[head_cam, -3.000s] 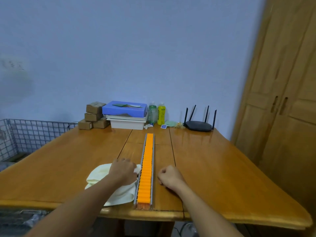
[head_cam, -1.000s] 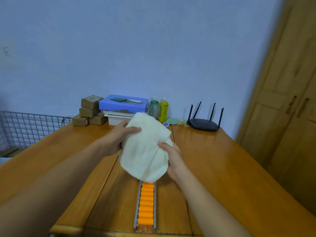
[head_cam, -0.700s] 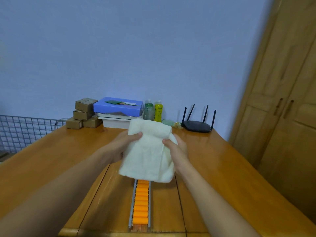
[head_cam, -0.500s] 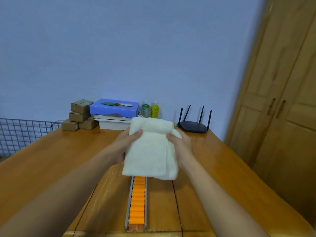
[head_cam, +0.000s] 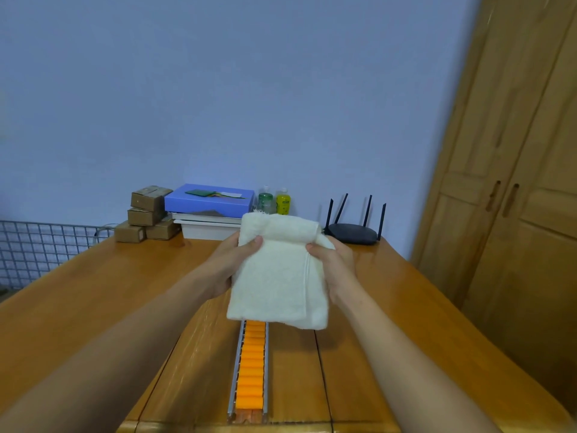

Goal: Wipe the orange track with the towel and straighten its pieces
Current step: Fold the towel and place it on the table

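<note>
- A cream towel (head_cam: 276, 276) hangs folded in the middle of the frame, held up off the wooden table (head_cam: 93, 301) by both hands.
- The left hand (head_cam: 229, 265) grasps the towel's upper left edge, thumb pressed on the front of the cloth, fingers hidden behind it.
- The right hand (head_cam: 335, 267) grasps the upper right edge the same way, thumb on the front and the cloth bunched under it.
- The towel's lower hem drops in front of the orange track (head_cam: 251, 373) and hides its far part; whether cloth and track touch cannot be told.
- The track runs down the lower centre of the frame, from under the towel to the near table edge, orange pieces sitting in a row between two grey rails.
- Along the table's far edge, left of centre, stand stacked cardboard boxes (head_cam: 146, 214), then a blue box (head_cam: 209, 200) on top of white trays (head_cam: 209, 228).
- Just above the towel's top edge show a green bottle (head_cam: 265, 201) and a yellow bottle (head_cam: 283, 201).
- A black router (head_cam: 352, 232) with four antennas sits right of the towel.
- A wire grid (head_cam: 40, 245) stands at the left edge, wooden cupboard doors (head_cam: 515, 214) at the right.
</note>
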Demonstrator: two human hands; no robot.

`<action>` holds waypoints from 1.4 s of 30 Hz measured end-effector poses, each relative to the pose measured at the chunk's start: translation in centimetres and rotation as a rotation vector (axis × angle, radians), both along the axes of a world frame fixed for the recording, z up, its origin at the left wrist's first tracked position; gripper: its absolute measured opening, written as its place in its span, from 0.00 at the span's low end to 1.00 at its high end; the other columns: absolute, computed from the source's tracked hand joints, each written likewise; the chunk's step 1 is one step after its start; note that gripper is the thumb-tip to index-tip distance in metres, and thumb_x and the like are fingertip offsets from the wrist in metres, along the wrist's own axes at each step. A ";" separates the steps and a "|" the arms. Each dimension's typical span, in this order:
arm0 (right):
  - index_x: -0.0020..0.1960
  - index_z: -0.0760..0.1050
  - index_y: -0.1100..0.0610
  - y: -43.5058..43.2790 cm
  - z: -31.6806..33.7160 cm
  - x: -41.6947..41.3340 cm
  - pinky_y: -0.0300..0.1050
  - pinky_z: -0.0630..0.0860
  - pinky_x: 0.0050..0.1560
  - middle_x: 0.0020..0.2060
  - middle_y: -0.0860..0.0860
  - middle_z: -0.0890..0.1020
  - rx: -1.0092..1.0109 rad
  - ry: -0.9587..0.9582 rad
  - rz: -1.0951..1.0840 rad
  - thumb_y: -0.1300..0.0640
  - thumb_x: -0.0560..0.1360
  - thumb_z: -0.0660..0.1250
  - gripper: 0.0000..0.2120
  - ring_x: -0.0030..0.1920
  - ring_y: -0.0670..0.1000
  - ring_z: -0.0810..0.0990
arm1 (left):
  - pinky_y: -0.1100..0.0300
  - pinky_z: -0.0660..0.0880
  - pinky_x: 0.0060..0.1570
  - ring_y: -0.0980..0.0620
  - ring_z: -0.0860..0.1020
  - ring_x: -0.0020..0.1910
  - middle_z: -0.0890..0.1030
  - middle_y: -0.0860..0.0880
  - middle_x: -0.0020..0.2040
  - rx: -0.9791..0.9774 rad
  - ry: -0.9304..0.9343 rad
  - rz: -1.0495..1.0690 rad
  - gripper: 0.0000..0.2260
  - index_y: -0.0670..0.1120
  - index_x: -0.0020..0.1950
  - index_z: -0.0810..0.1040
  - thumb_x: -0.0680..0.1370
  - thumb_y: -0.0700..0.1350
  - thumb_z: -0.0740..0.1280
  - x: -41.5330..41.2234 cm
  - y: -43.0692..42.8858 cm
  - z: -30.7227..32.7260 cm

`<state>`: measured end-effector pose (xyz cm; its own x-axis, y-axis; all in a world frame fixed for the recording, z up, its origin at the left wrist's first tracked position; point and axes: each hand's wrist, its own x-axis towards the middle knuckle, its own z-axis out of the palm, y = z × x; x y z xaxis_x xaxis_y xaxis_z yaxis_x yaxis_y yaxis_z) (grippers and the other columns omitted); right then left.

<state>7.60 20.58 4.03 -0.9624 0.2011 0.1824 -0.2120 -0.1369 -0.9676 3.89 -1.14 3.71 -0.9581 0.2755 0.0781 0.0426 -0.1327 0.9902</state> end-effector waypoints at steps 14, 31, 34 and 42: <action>0.51 0.82 0.51 -0.1 -0.5 -1.6 0.52 0.79 0.52 0.47 0.49 0.85 0.068 0.065 -0.268 0.59 0.75 0.72 0.06 0.50 0.54 0.83 | 0.52 0.77 0.56 0.51 0.78 0.57 0.80 0.51 0.56 -0.297 0.353 0.288 0.09 0.51 0.59 0.80 0.79 0.50 0.72 -0.3 3.4 0.5; 0.49 0.84 0.45 -3.6 0.7 0.1 0.55 0.80 0.55 0.44 0.47 0.88 0.224 0.042 -0.155 0.35 0.77 0.53 0.24 0.48 0.50 0.85 | 0.41 0.77 0.63 0.44 0.82 0.62 0.84 0.45 0.63 0.096 0.085 -0.089 0.27 0.50 0.70 0.75 0.77 0.62 0.72 2.0 5.7 2.3; 0.48 0.84 0.41 -3.4 0.8 1.0 0.53 0.79 0.60 0.50 0.45 0.86 0.373 0.154 -0.108 0.40 0.74 0.52 0.21 0.53 0.47 0.83 | 0.36 0.74 0.67 0.38 0.81 0.63 0.82 0.39 0.64 0.112 0.069 -0.140 0.26 0.45 0.72 0.75 0.77 0.51 0.75 1.6 5.2 2.0; 0.60 0.79 0.50 -2.1 -0.2 0.4 0.42 0.75 0.60 0.55 0.40 0.78 0.607 0.391 -0.260 0.56 0.81 0.65 0.10 0.58 0.43 0.76 | 0.40 0.80 0.58 0.39 0.85 0.57 0.86 0.41 0.59 0.152 -0.074 -0.038 0.14 0.46 0.68 0.78 0.82 0.44 0.68 1.6 3.2 1.9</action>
<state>7.96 18.49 3.81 -0.7404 0.1679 0.6509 -0.5074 0.4954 -0.7050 5.50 2.02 5.57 -0.9519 0.3020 0.0513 -0.0376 -0.2813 0.9589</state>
